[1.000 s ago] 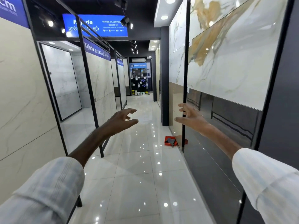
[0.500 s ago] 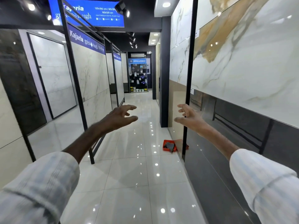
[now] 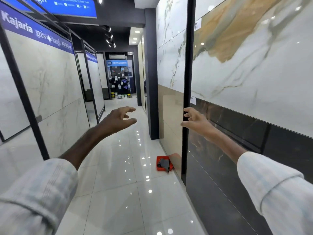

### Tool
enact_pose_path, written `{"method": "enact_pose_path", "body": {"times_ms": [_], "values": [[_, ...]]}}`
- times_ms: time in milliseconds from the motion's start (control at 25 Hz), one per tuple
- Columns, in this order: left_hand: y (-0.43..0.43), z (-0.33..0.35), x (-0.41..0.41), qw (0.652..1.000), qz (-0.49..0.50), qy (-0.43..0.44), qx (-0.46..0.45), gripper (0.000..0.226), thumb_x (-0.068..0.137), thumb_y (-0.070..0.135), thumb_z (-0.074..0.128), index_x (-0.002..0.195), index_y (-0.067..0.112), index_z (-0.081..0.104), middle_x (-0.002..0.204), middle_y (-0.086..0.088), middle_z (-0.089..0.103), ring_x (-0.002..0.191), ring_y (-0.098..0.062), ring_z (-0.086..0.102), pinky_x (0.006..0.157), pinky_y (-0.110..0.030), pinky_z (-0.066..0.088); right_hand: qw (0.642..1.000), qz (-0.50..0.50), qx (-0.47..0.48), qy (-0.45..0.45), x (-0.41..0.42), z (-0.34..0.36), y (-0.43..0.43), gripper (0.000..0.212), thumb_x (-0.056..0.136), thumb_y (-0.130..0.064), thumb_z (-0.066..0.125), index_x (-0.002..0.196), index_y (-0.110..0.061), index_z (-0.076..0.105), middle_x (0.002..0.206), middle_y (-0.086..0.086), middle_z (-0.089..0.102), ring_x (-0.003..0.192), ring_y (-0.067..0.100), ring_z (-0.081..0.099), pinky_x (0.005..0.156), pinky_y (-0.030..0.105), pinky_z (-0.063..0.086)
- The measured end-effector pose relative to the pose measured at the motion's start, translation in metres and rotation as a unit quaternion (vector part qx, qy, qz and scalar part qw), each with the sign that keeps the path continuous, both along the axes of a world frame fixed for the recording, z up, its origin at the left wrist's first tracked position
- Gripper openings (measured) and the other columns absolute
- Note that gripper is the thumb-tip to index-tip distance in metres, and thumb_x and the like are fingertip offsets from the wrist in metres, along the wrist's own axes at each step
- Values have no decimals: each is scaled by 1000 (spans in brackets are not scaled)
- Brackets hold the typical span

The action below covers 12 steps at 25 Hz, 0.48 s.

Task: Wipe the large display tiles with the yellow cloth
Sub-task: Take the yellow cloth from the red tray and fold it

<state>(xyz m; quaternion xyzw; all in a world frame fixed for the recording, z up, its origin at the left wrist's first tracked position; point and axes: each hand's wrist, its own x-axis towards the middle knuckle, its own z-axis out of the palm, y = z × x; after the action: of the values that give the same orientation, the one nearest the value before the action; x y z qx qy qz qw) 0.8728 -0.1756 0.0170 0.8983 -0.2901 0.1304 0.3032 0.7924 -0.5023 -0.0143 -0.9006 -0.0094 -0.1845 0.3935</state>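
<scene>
Large display tiles line both sides of an aisle. On the right hangs a white marble tile with a tan streak (image 3: 254, 68) above a dark glossy tile (image 3: 237, 133). On the left stands a pale veined tile (image 3: 47, 85) in a black frame. My left hand (image 3: 116, 119) reaches forward over the aisle, fingers loosely curled, holding nothing. My right hand (image 3: 194, 120) is held out beside the black frame post (image 3: 188, 65), fingers spread and empty. No yellow cloth is in sight.
A red tray (image 3: 163, 163) with a dark item in it lies on the glossy white floor (image 3: 118, 184) against the right wall. A dark pillar (image 3: 151, 73) stands ahead on the right. A product rack (image 3: 120, 78) closes the aisle's far end.
The view has advanced down the aisle; the red tray and the right frame post are closer. Both hands stay outstretched and empty, the right one now nearer the post.
</scene>
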Motion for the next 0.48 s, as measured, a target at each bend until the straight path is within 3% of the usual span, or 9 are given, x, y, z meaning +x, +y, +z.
{"method": "enact_pose_path", "body": {"times_ms": [120,200,280,480], "values": [[-26,-10,88,1000,-15,-2,-4,58,99,38,71,150,16,54,150,-5,58,128,-22,62,103,-45,54,1000,-18,3,0,87,-14,-23,69,88,-33,74,149,-26,43,139,0,56,122,20,54,114,59,38],[-45,-20,151,1000,-19,-4,-1,55,101,34,70,150,17,54,151,-5,58,128,-22,62,102,-43,54,1000,-19,9,1,146,-26,-41,72,84,-39,74,148,-28,44,137,-2,56,121,19,55,115,62,36],[-66,-27,226,1000,-11,1,5,53,101,32,70,150,17,54,151,-5,58,127,-21,62,101,-41,53,1000,-17,24,-2,221,-34,-65,77,77,-45,72,147,-29,45,135,-3,57,121,20,55,114,61,37],[-108,-20,380,1000,14,15,7,56,100,38,70,151,21,53,152,-2,56,128,-18,61,104,-45,53,998,-12,57,6,401,-25,-118,68,85,-33,74,147,-21,49,136,3,58,124,24,57,105,44,48]]}}
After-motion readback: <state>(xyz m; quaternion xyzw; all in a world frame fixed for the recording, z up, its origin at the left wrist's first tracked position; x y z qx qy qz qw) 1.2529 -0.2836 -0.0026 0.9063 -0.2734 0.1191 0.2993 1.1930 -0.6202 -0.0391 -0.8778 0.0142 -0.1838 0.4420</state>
